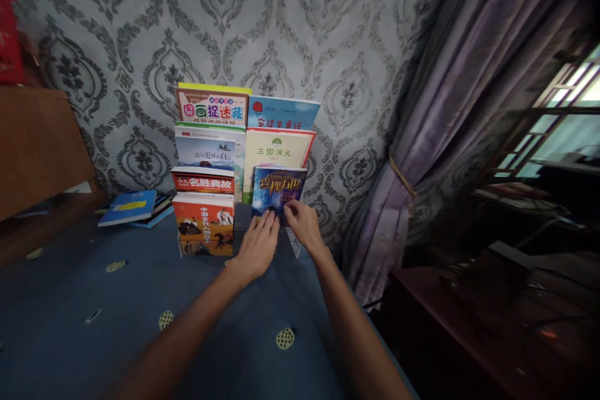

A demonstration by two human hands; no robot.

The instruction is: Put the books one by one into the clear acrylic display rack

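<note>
A dark blue book with gold lettering stands upright at the front right of a tiered clear book stand. My left hand lies with its fingers stretched over the lower part of the cover; its thumb is hidden. At the cover's lower right, my right hand has its fingers bent in a pinch against the book. Behind it rise a pale green book and a light blue book. The left column holds an orange book, a red one and others in tiers.
The stand rests on a dark blue tablecloth with yellow-green patches, against a patterned wall. Several flat books lie at the left, near a brown wooden box. A purple curtain and a dark red surface are on the right.
</note>
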